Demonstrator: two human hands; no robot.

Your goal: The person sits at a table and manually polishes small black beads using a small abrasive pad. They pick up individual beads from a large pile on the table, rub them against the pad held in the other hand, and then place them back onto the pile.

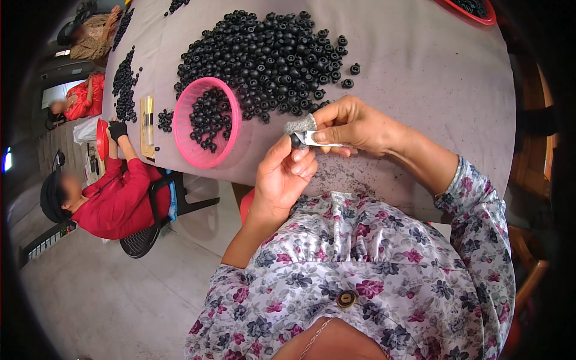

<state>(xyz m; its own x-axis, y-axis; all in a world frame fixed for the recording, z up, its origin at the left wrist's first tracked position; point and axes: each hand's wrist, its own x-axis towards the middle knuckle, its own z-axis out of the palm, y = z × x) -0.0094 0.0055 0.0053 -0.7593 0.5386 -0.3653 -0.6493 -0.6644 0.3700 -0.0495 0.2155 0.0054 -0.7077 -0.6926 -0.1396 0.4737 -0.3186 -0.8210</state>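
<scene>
At the frame's centre, the left grip [278, 177] pinches a small black piece [296, 142] between thumb and fingers, seemingly to steady it against the flat white tool [323, 140] clamped in the right grip [363, 127]. The pink basket [207, 157] and black heap [264, 60] sit above on the desk [432, 78], probably for easy reach.

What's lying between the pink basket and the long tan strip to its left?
In the head view, a small cluster of black pieces lies on the table between the pink basket and the tan strip.
</scene>
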